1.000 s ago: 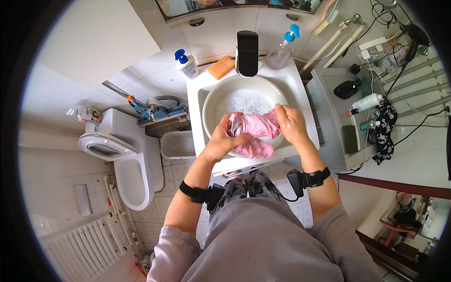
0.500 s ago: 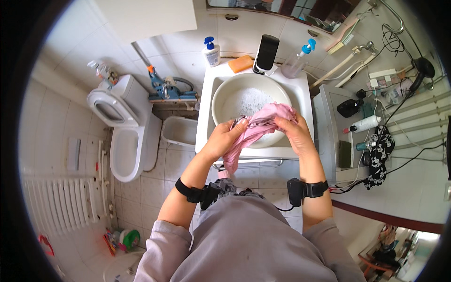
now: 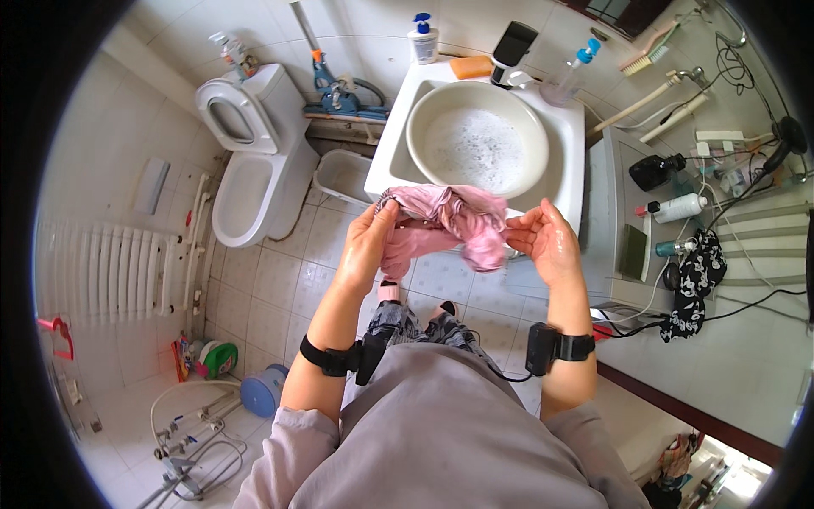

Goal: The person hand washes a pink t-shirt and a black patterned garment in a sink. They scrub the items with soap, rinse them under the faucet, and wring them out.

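A bunched pink cloth (image 3: 445,225) with a dark patterned edge hangs in front of the sink, between my hands. My left hand (image 3: 366,242) pinches its left end, thumb on top. On the other side my right hand (image 3: 549,242) has its fingers apart, palm wet, with the fingertips beside the cloth's right end; whether they touch it I cannot tell. Just beyond the cloth, a cream basin (image 3: 424,148) of sudsy water (image 3: 483,144) rests in the white sink (image 3: 566,161).
Along the sink's back edge stand a white pump bottle (image 3: 423,41), an orange soap bar (image 3: 471,67), a black-and-white container (image 3: 513,51) and a clear pump bottle (image 3: 570,81). A grey washing machine (image 3: 606,220) adjoins on the right; a toilet (image 3: 246,195) is at the left.
The cloth has come back toward me, off the basin's near rim, and hangs lower. My right hand has loosened and its fingers have spread. The view has shifted.
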Demonstrator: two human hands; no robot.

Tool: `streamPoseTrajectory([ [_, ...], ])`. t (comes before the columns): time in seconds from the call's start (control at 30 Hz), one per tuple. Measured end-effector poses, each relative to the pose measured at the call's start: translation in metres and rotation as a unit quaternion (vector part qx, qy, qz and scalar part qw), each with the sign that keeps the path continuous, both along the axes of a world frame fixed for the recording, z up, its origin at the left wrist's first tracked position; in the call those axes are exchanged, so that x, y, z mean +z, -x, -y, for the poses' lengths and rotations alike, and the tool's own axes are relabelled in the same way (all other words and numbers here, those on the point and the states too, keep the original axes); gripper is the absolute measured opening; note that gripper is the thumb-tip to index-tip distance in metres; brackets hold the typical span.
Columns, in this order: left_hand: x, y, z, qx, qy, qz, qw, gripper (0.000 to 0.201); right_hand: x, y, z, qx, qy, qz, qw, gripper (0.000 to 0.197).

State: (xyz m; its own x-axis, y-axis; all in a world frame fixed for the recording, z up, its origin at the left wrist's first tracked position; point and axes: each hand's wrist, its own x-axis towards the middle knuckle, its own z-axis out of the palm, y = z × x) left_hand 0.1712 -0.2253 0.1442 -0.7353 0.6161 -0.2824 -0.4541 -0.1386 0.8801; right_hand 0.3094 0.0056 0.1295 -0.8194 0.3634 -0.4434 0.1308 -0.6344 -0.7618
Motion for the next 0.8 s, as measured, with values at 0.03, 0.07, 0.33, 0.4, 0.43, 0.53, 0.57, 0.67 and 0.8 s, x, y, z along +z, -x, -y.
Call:
streamPoseTrajectory([
  [0.03, 0.003, -0.002, 0.006, 0.013, -0.022, 0.028, 0.999, 0.030, 0.012, -0.001, 0.009, 0.013, -0.036, 0.006, 0.999, 0.042],
  [0.07, 0.005, -0.002, 0.012, 0.025, -0.044, 0.057, 0.997, 0.031, 0.018, -0.001, 0.019, 0.025, -0.072, 0.011, 0.997, 0.044],
  [0.33, -0.013, 0.005, 0.065, 0.017, -0.163, 0.266, 0.950, 0.037, 0.033, 0.044, 0.133, 0.213, -0.257, 0.005, 0.943, 0.023],
  [0.4, -0.024, 0.013, 0.086, -0.015, -0.171, 0.276, 0.946, 0.037, 0.020, 0.060, 0.157, 0.197, -0.441, -0.041, 0.875, 0.020],
  [0.43, -0.016, 0.013, 0.092, 0.017, -0.144, 0.280, 0.949, 0.036, 0.017, 0.066, 0.164, 0.204, -0.445, -0.038, 0.871, 0.020],
  [0.53, -0.021, 0.027, 0.123, 0.022, -0.179, 0.271, 0.946, 0.034, 0.022, 0.085, 0.184, 0.119, -0.385, -0.078, 0.912, 0.017],
  [0.57, -0.029, 0.034, 0.137, -0.004, -0.171, 0.244, 0.954, 0.035, 0.021, 0.090, 0.187, 0.126, -0.390, -0.082, 0.909, 0.017],
  [0.67, -0.031, 0.041, 0.164, -0.022, -0.104, 0.170, 0.980, 0.038, 0.027, 0.106, 0.199, 0.110, -0.419, -0.091, 0.897, 0.016],
  [0.8, -0.034, 0.060, 0.197, -0.173, 0.003, 0.038, 0.984, 0.044, 0.054, 0.123, 0.221, 0.060, -0.168, -0.126, 0.976, 0.015],
])
